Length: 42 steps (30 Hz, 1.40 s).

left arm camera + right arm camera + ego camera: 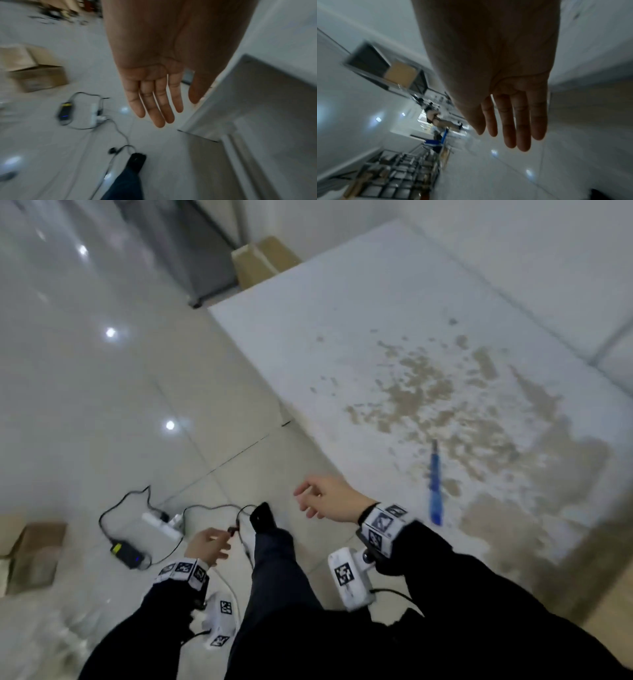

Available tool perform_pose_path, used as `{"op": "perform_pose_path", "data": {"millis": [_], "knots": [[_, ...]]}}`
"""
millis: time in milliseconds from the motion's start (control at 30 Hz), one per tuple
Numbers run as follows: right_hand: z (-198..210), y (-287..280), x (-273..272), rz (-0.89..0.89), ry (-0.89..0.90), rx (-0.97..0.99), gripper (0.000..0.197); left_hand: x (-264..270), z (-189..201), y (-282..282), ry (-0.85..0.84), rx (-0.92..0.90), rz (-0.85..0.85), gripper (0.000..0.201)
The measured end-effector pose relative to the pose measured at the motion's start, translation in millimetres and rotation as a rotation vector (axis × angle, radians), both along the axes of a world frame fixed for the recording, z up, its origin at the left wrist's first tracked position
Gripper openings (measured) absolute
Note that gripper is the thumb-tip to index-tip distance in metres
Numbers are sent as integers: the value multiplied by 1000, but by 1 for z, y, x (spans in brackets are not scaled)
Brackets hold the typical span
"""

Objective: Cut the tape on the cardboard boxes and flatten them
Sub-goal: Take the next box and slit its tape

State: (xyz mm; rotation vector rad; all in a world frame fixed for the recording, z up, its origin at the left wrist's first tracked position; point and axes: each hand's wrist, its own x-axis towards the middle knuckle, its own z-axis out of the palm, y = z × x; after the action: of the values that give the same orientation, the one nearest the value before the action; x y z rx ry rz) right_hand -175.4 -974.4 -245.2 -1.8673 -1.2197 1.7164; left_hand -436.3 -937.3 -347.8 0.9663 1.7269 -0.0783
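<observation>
Presently both hands hang empty with fingers relaxed, left hand [208,545] over the floor [85,405]; right hand [329,497] beside the counter [342,320]; a blue knife [435,484] lies there.

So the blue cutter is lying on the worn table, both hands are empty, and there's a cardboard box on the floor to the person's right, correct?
Not quite: the cardboard box on the floor is to the person's left, as the head view shows. The rest holds: the blue cutter lies on the worn table, and the left hand and right hand are both empty.
</observation>
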Motion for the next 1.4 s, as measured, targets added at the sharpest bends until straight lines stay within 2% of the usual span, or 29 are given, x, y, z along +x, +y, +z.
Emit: {"op": "perform_pose_path", "data": {"millis": [100,167,233,333,533,700,833,967,1100,1233,1400], "knots": [[-34,61,-42,-7,49,-180,21,-53,-17,38,18,-169,171,21],[-51,94,-58,-66,50,-289,14,-76,-15,70,36,-201,214,28],[-66,122,-67,-124,17,-374,9,-92,-9,105,49,-182,219,27],[-84,160,-71,-200,-38,-460,9,-103,3,165,20,-145,214,15],[-111,244,-82,-397,-87,-570,16,-101,-2,282,-44,-110,221,19],[-125,373,-100,-566,94,-539,9,-93,4,401,-43,-73,164,12],[-108,494,-109,-488,160,-550,20,-102,10,493,45,-67,136,14],[-88,606,-119,-384,120,-374,12,-113,17,579,61,-89,129,16],[-88,692,-107,-358,89,-330,9,-126,14,668,91,-103,195,12],[-107,753,-78,-504,87,-408,14,-132,1,762,128,-192,152,15],[-127,792,-32,-869,79,-462,18,-107,-9,893,212,-216,-31,16]]}}
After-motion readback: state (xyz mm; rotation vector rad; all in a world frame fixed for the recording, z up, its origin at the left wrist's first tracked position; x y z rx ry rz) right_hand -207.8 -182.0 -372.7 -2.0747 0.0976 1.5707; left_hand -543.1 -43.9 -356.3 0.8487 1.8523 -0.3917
